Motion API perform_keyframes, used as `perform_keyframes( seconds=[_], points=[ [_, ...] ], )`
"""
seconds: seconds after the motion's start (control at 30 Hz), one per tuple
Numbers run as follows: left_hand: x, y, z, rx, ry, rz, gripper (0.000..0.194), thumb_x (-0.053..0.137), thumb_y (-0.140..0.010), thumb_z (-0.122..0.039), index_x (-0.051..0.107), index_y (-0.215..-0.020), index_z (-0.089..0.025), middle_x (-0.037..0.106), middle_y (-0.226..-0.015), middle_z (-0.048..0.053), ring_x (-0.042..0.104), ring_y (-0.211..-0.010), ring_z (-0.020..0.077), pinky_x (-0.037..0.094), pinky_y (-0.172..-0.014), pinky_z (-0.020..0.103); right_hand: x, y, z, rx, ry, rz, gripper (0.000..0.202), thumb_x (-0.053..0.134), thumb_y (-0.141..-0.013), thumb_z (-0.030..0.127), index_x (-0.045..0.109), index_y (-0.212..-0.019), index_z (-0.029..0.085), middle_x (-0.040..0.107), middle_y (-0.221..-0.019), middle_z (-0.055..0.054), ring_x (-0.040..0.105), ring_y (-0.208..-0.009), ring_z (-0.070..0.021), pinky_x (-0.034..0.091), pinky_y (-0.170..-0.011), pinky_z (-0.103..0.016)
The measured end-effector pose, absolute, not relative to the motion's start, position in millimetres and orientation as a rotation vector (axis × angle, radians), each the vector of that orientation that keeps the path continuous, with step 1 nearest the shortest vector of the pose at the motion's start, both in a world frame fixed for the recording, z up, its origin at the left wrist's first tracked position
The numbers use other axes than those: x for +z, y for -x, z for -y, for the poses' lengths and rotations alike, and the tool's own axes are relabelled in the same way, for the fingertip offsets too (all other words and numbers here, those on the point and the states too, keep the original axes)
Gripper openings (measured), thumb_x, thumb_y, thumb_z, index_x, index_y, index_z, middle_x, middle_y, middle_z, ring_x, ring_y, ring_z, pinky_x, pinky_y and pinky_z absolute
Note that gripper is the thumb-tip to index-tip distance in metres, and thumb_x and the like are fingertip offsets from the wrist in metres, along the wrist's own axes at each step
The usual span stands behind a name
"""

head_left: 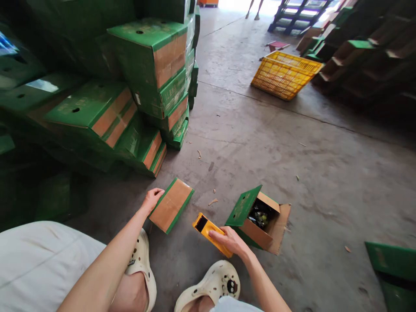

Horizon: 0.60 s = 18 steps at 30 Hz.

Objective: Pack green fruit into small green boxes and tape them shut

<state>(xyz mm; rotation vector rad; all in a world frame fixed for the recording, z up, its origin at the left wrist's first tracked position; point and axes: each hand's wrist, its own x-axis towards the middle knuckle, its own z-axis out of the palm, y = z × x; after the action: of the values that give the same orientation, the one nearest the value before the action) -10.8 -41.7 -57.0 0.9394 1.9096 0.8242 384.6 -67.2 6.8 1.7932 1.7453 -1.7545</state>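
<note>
My left hand is at the upper left edge of a closed green and brown cardboard box, its fingers against the side. In my right hand is a yellow tool with a dark slot near its far end, the thumb lying across its top. Just right of that hand, an open green box stands with its flaps spread. Dark plastic and something greenish show inside it.
Green boxes are stacked high at the left. A yellow crate sits tilted farther off on the concrete floor. More boxes line the right, with a green box at lower right. A person's legs show far back.
</note>
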Motion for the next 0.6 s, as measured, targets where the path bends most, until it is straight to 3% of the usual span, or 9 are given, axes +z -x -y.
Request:
perform_keyframes(
  seconds=[0.13,0.23,0.3,0.4,0.47,0.6],
  points=[
    [-64,-2,50,0.794,-0.901,-2.001,0.049,0.069,-0.087,-0.031,0.068,-0.13,-0.009,0.077,-0.112,0.017,0.075,-0.099,0.0266,0.06,-0.09,0.039,-9,-369,59,-1.601,-1.837,-1.769,0.053,0.066,-0.081,0.068,0.058,-0.063,0.019,0.049,-0.058,0.001,0.046,-0.058,-0.0143,0.027,-0.053,-0.027],
    [-60,-16,61,0.849,-1.092,-2.136,0.04,0.054,-0.097,-0.03,0.069,-0.131,-0.014,0.072,-0.129,0.018,0.071,-0.119,0.0273,0.053,-0.109,0.041,-12,-349,48,-1.498,-1.805,-1.809,0.052,0.065,-0.084,0.066,0.064,-0.066,0.017,0.055,-0.061,-0.001,0.052,-0.061,-0.0163,0.031,-0.054,-0.027],
    [-55,-31,69,0.821,-1.263,-2.191,0.045,0.042,-0.104,-0.036,0.067,-0.135,-0.015,0.07,-0.136,0.018,0.066,-0.129,0.0292,0.049,-0.113,0.043,-8,-330,36,-1.35,-1.78,-1.837,0.052,0.066,-0.085,0.067,0.069,-0.072,0.016,0.063,-0.068,-0.004,0.058,-0.067,-0.0182,0.034,-0.056,-0.027],
    [-46,-50,77,0.581,-1.386,-2.223,0.064,0.048,-0.102,-0.055,0.053,-0.15,-0.012,0.065,-0.143,0.023,0.066,-0.128,0.0369,0.051,-0.107,0.048,-1,-302,14,-1.138,-1.728,-1.861,0.052,0.072,-0.083,0.067,0.075,-0.087,0.015,0.074,-0.085,-0.01,0.068,-0.08,-0.0229,0.039,-0.061,-0.026],
    [-40,-55,76,0.417,-1.36,-2.244,0.077,0.055,-0.097,-0.066,0.049,-0.151,-0.013,0.068,-0.138,0.025,0.07,-0.122,0.0402,0.053,-0.1,0.049,4,-288,1,-1.09,-1.683,-1.854,0.052,0.073,-0.083,0.065,0.078,-0.094,0.014,0.078,-0.096,-0.014,0.072,-0.089,-0.0273,0.043,-0.064,-0.027],
    [-36,-45,66,0.336,-1.218,-2.185,0.077,0.055,-0.091,-0.077,0.057,-0.143,-0.02,0.077,-0.123,0.02,0.073,-0.115,0.0397,0.054,-0.092,0.045,10,-270,-6,-1.08,-1.687,-1.793,0.048,0.07,-0.087,0.058,0.08,-0.103,0.014,0.08,-0.109,-0.018,0.075,-0.102,-0.0337,0.05,-0.072,-0.031]
  ],
)
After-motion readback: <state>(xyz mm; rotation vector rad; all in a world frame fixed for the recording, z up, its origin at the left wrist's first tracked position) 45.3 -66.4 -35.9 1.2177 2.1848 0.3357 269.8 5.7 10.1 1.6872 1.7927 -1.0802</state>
